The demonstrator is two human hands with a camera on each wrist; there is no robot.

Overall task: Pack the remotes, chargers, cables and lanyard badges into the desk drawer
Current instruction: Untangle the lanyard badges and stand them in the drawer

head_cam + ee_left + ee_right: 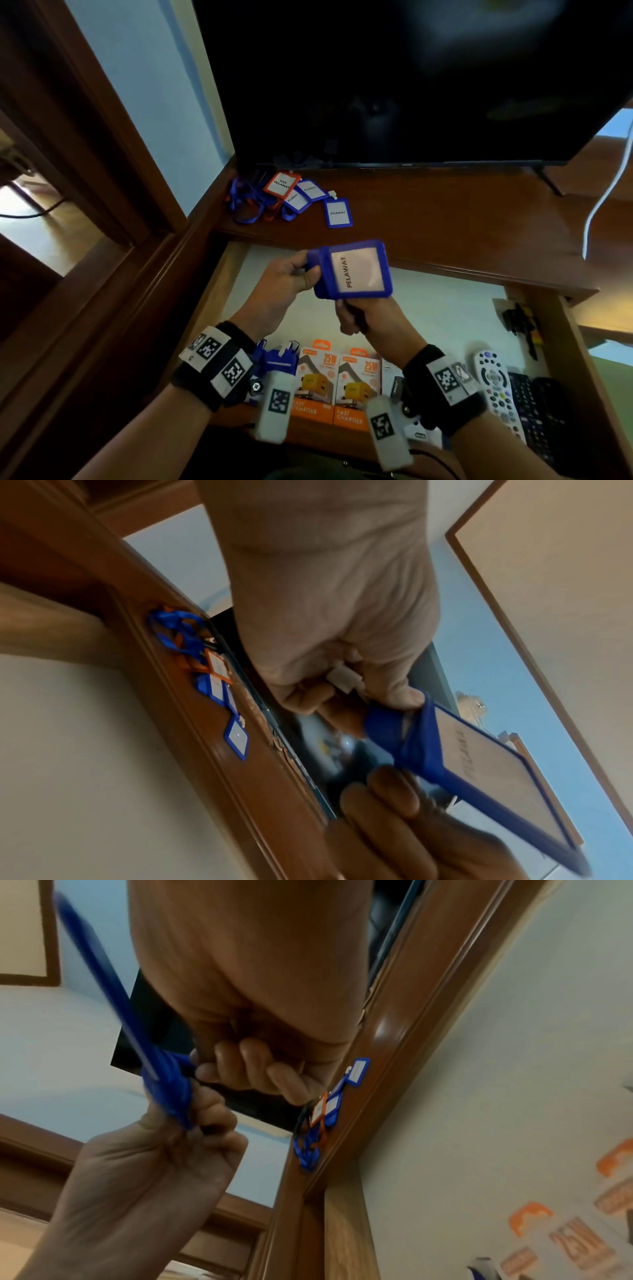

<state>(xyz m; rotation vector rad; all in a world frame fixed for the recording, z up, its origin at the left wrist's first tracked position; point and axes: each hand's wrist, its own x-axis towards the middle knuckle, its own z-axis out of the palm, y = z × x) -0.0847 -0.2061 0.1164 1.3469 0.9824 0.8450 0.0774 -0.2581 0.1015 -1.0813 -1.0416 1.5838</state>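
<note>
Now the blue plastic lanyard badge is pinched by left hand and right hand, strap being wound; lowering into the open wooden drawer is called for next.

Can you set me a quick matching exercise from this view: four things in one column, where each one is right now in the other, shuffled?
Things:
1. blue PELAWAT badge
2. orange fast charger boxes
3. orange-framed badge
4. white remote

Places:
A. on the desk top, in the pile under the TV
B. in the drawer's front right part, beside the black remotes
C. held in both hands above the drawer
D. side by side at the drawer's front, between the wrists

Pairs: 1-C, 2-D, 3-A, 4-B
</note>
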